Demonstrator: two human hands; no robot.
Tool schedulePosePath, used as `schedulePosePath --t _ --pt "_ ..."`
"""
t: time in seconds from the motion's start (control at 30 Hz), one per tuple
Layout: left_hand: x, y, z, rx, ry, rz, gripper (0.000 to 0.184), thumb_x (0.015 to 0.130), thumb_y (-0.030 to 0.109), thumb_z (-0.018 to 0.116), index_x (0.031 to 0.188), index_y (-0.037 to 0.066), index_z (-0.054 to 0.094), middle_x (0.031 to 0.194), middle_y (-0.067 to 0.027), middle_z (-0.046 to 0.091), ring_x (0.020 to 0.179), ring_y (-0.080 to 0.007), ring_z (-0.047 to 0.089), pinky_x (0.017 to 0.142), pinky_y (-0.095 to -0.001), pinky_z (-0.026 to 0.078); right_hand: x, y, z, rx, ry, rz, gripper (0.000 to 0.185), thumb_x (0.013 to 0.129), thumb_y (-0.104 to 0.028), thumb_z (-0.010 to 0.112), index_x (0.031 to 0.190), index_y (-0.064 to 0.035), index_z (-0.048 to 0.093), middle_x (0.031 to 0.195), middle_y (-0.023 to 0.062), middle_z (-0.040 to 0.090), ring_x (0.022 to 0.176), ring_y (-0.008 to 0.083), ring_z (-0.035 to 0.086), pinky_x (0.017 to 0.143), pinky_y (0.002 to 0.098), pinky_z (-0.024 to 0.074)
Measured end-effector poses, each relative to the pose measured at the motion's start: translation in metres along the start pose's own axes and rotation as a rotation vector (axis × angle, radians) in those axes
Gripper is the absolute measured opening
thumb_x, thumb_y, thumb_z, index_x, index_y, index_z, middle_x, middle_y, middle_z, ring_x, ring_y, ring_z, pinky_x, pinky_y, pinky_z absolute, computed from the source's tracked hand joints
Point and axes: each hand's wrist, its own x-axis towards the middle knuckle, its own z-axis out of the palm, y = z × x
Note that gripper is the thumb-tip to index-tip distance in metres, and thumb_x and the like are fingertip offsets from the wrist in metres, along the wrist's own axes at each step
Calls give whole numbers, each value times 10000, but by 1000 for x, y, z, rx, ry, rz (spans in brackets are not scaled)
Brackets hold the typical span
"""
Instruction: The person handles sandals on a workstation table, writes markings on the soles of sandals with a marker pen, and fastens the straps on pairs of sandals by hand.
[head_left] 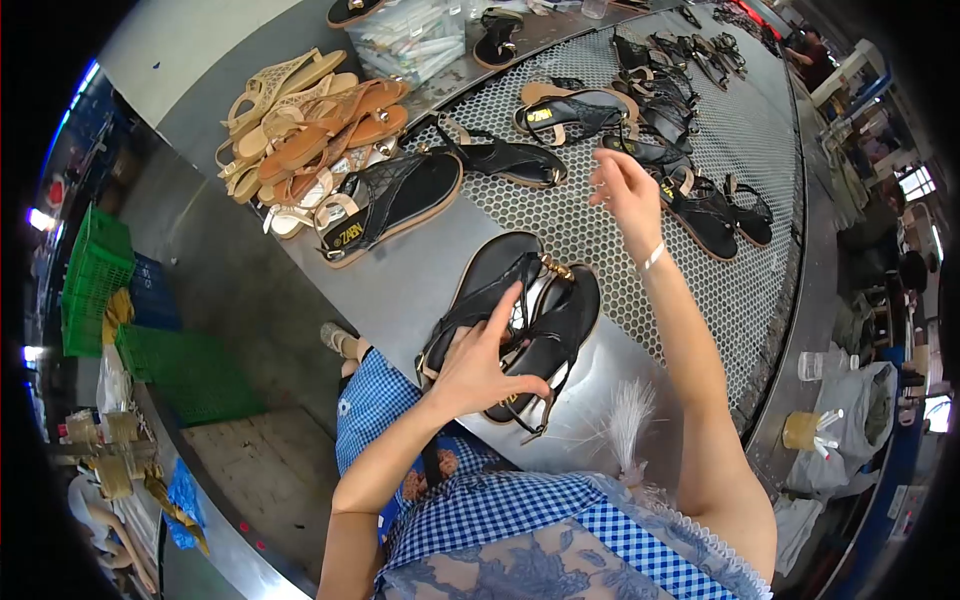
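A pair of black thong sandals [565, 335] with gold-coloured beads lies side by side on the metal tabletop in front of me. My left hand [480, 370] rests across their straps, thumb and index finger spread wide; its other fingers are partly hidden. Raised over the perforated conveyor [560, 215], my right hand [628, 195] has its fingers loosely bent and apart, with nothing visible in them. Close by that hand are black sandals [700, 222] on the conveyor. Left of the pair, a larger-looking black sandal [400, 200] lies sole down on the table edge.
Tan and brown sandals [300, 130] are heaped at the back left beside a clear plastic bin [410, 45]. A white bristle tuft [625, 425] stands near my body. Green crates [190, 375] sit on the left. More black sandals run along the conveyor towards a distant person [812, 60].
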Motion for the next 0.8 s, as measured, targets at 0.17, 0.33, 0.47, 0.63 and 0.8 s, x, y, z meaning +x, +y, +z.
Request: schedulePosePath --t 0.17,0.33,0.47,0.63,0.8 --pt "18 1 7 -435 29 -169 749 580 265 804 1215 35 481 1029 -77 602 963 -185 533 831 -311 407 58 45 40 171 -118 464 593 858 -279 500 1352 -95 229 1270 140 425 479 147 574 437 270 475" --pt "-56 12 -85 -522 468 -41 615 724 295 612 1246 14 446 1226 -108 469 995 -199 537 823 -257 428 92 119 67 -378 -129 177 469 834 -359 524 1193 -59 482 1070 167 581 743 276 624 683 367 489" --pt "-160 26 -150 -327 1468 -65 875 734 699 425 1306 40 367 1020 -68 594 849 -129 565 647 -219 432 93 93 18 -313 457 -82 308 808 -328 575 832 -26 628 758 108 644 713 247 614 654 334 463" --pt "-265 41 -215 427 1967 252 682 797 504 458 1268 14 398 1085 -109 560 963 -189 520 761 -289 423 60 41 -34 126 488 -169 270 844 -266 590 752 -14 623 563 -29 530 498 30 422 450 196 326" --pt "-231 9 -191 790 1534 -137 493 860 308 491 1230 -12 429 1151 -150 526 1078 -249 475 874 -359 414 20 -22 -10 430 415 -73 255 866 -252 561 784 -11 574 534 -54 410 450 39 345 436 192 303"
